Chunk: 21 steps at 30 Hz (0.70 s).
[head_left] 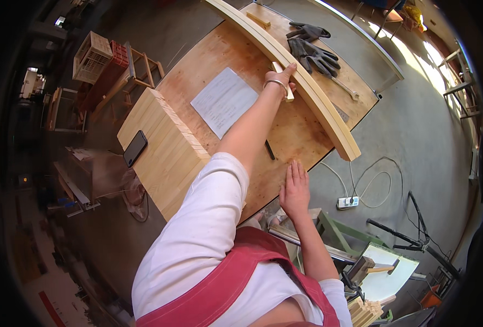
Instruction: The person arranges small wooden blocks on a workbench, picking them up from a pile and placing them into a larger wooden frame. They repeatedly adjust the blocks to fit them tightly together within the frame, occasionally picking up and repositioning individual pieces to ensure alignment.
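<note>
A long pale wooden beam (307, 83) lies across the far right part of the wooden worktable (258, 175), its near end sticking out past the edge. My left hand (283, 79) reaches forward and is closed around a small light wooden block (289, 97) beside the beam. One of its digits lies against the beam's edge. My right hand (296, 189) rests flat on the table's near edge, fingers stretched out, holding nothing. Between my left arm and a jointed wood panel (168, 150) lies a white sheet with writing (224, 102). A black pen-like stick (269, 150) is near my left forearm.
Beyond the beam are dark work gloves (313, 52), a wrench (346, 89) and a metal ruler (340, 113). A phone (136, 148) sits on the panel. On the floor at right, a power strip (347, 202) trails cords. A hammer (382, 268) lies at lower right.
</note>
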{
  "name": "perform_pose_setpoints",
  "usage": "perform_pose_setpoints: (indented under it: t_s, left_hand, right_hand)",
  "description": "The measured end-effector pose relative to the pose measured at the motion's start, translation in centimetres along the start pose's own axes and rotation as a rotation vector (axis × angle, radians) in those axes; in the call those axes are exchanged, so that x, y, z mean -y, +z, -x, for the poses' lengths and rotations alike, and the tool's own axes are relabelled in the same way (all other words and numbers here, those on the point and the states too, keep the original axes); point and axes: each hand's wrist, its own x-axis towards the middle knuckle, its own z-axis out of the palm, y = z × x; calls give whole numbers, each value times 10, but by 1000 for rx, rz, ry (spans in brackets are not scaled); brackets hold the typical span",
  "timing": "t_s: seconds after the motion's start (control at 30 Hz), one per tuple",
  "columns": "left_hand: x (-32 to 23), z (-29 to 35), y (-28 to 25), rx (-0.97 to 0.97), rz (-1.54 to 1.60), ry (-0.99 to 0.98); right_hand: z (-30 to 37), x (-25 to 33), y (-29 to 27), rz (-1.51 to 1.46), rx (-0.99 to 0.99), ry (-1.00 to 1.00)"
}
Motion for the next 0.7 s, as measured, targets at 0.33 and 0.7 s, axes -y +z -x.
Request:
perform_pose_setpoints:
  t_s: [0.33, 0.7]
  left_hand:
    - [34, 19, -100, -204, -76, 328]
    - [65, 21, -220, -894, -527, -183]
  right_hand:
    - [1, 0, -2, 8, -66, -39]
    - [-51, 23, -11, -17, -23, 39]
